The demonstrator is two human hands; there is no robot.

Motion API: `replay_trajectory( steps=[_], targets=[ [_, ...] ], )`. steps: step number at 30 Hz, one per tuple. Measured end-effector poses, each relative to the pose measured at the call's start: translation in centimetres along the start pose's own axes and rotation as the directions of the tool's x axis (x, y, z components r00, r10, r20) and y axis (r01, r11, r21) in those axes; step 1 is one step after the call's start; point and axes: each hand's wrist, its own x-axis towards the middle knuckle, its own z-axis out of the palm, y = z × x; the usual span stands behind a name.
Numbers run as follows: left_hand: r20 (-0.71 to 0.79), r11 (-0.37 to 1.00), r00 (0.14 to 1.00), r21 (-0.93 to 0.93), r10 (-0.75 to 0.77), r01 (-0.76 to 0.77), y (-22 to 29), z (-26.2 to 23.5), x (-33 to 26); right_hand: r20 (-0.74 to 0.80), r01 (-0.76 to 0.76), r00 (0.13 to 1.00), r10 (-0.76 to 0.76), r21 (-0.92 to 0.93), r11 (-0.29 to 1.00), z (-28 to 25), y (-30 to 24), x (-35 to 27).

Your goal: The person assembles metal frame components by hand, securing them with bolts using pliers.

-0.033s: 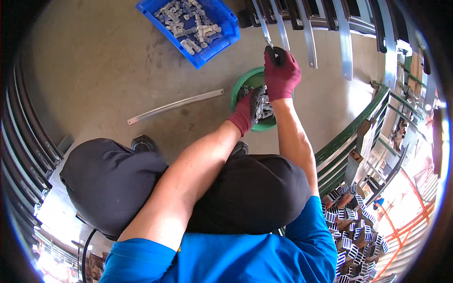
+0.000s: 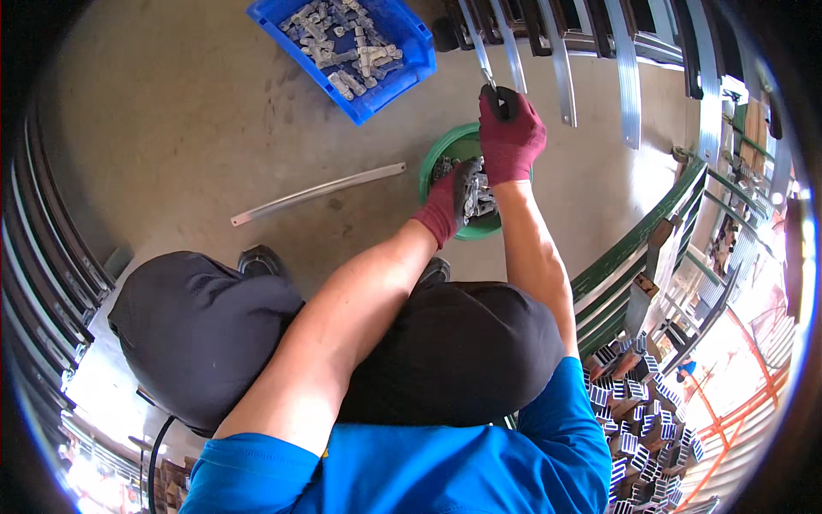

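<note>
My left hand (image 2: pixel 447 199), in a maroon glove with dark fingers, is at the green bucket (image 2: pixel 425 176). Its fingers curl against small grey metal fittings (image 2: pixel 481 199) inside; the fingertips are hidden. Further out, my right hand (image 2: pixel 514 128), gloved alike, is closed in a pinch at the lower end of a narrow metal strip (image 2: pixel 476 38). That strip is one of several hanging in a row at the top. Between thumb and forefinger a small bright spot shows, too small to name.
A blue bin (image 2: pixel 364 110) with pale metal fittings (image 2: pixel 342 53) stands on the floor at the far left of the bucket. One loose flat strip (image 2: pixel 321 193) lies nearer me. Green rails (image 2: pixel 638 231) and stacked metal profiles (image 2: pixel 642 420) are at the right; dark profiles (image 2: pixel 43 248) line the left.
</note>
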Motion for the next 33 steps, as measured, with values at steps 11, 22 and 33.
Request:
replay_trajectory(
  steps=[11,22,33],
  targets=[
    [0.002,0.994,0.995,0.012,-0.105,0.105,0.5,1.7,-0.5,0.18,-0.273,0.962,0.206,0.581,0.767,1.4,-2.9,2.6],
    [0.006,0.993,0.999,-0.108,-0.05,0.051,0.3,2.6,-0.5,0.014,-0.278,0.933,0.358,0.66,0.698,5.9,-4.0,5.3],
    [0.027,0.985,0.999,-0.172,0.018,-0.013,0.9,2.8,-0.8,0.157,-0.221,0.975,0.158,0.605,0.765,-2.7,-0.4,-0.6]
  ],
)
